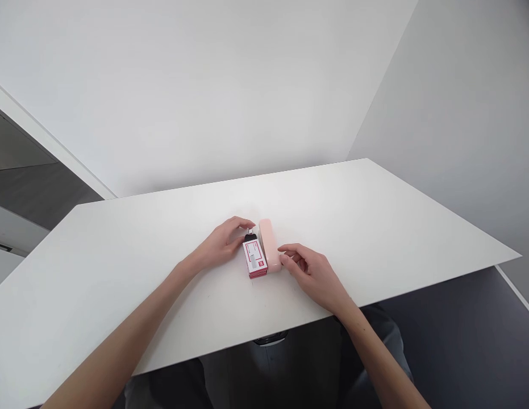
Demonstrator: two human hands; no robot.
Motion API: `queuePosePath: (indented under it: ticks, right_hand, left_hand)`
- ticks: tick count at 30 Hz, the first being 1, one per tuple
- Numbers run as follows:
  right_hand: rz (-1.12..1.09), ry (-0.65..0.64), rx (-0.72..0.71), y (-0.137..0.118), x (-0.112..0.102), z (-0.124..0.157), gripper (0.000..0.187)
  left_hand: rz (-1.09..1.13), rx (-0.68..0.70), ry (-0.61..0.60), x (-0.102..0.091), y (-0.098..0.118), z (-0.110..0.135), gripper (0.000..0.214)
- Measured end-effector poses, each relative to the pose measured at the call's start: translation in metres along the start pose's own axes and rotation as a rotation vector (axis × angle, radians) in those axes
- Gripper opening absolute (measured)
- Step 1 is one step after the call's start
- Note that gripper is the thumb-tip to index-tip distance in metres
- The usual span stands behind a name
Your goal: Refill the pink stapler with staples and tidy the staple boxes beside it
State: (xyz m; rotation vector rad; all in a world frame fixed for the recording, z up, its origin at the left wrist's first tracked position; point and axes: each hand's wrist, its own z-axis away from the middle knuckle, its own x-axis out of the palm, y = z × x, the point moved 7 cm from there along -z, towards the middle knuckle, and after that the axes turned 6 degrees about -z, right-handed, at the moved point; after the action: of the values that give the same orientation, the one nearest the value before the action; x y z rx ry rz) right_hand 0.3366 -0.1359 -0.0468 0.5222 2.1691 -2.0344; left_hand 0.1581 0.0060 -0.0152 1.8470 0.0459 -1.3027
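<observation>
A small stack of white and red cards or a thin box [256, 258] lies on the white table, printed with red frames and a grey patch. At its far end is a black binder clip [250, 237] with a silver handle. My left hand [225, 243] has its thumb and index finger curved about this clip. Right alongside the stack lies a rounded, oblong pale pink case [270, 244]. The curled fingers and thumb of my right hand [309, 270] are at the right side of the case. How firmly they grip it is hard to see.
The white table [353, 210] ends at a near edge in front of my legs. Behind it stands a pale wall [230, 96], with a grey wall [469, 125] to the right. A dark object [270, 339] shows below the table edge.
</observation>
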Motion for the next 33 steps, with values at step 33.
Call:
queuePosePath:
  ticks: [33]
  right_hand:
    - [0.313,-0.094,-0.426,-0.091,0.120,0.057,0.044]
  left_hand:
    - [0.144,-0.513,0.810,-0.096,-0.114,0.089,0.032]
